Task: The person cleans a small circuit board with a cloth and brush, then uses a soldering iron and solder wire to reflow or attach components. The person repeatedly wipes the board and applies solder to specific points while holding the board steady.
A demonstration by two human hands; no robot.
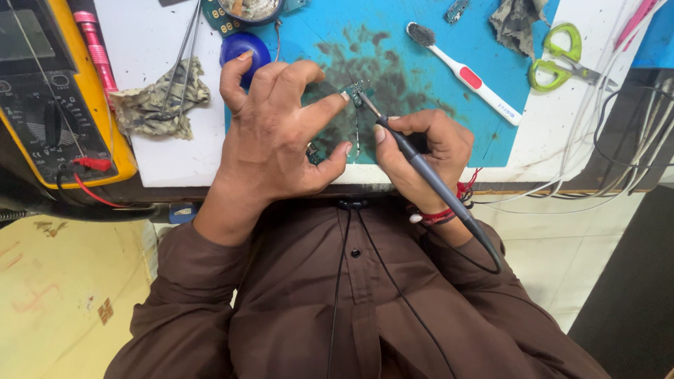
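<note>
Tin [251, 8] holds tangled metal wool.

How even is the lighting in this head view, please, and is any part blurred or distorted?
Head view: light is soft and even, with no harsh glare on the blue mat; the left hand and right hand holding the soldering iron look sharp; the wide lens bends the edges, so the multimeter leans.

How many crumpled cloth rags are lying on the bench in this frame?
2. One crumpled rag lies on the white surface left of the left hand, under the tweezers. A darker rag sits at the top edge beside the green scissors. Others may lie out of frame.
</note>
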